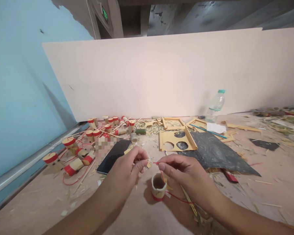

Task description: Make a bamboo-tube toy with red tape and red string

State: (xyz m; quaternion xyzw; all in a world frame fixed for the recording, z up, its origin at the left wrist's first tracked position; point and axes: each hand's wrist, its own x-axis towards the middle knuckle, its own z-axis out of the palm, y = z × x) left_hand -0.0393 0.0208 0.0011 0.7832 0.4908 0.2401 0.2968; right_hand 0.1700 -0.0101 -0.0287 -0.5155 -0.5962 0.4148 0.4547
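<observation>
My right hand (180, 166) pinches a thin red cord (162, 176) between thumb and forefinger, with a small loop or knot at the fingertips. The cord runs down into a short bamboo tube (158, 192), which stands upright below my hands, its hollow end up and a red band round its base. My left hand (134, 163) is closed in a pinch just left of the cord's tip; what its fingers hold is too small to make out. More red cord trails right from the tube, under my right wrist, across a thin yellowish stick (189, 200).
Several red-banded bamboo tubes (70, 143) with cords and sticks lie at the left, beside a dark phone (114, 155). Behind are a yellow card frame (170, 135), a black sheet (217, 151) and a water bottle (215, 106). Shavings litter the table; a white panel (149, 75) rises behind.
</observation>
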